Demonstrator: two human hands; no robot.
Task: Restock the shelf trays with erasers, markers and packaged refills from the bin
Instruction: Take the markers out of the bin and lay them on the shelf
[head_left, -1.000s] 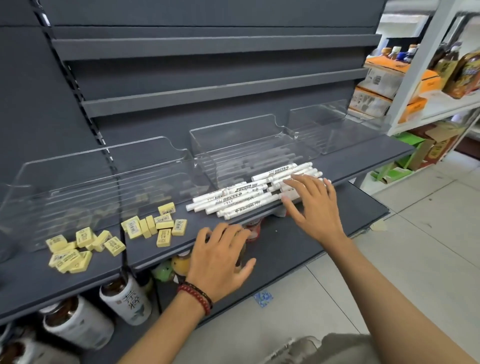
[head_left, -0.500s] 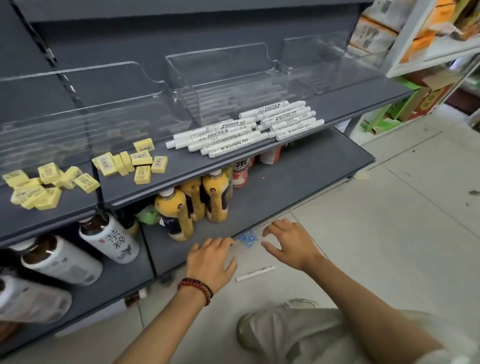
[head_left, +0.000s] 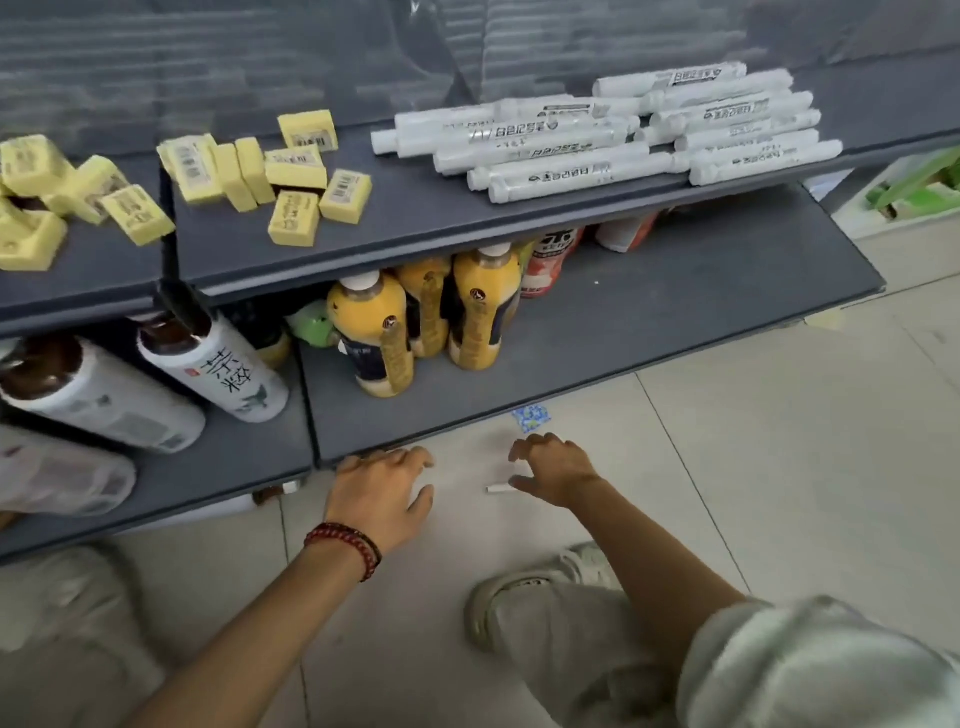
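Down on the pale tiled floor (head_left: 779, 467), the right hand (head_left: 556, 470) arched over a slim white marker (head_left: 498, 489), grip apart, thumb beside its barrel. The left hand (head_left: 382, 493) lay flat nearby, grip apart. Above, wrapped white pens (head_left: 597, 140) and yellow block erasers (head_left: 291, 171) lay loose on the dark grey shelf (head_left: 415, 218).

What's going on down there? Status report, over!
Left hand open, empty. Right hand curled over slim white marker lying on the pale tiled floor; grip unclear. Nothing blocking the marker.
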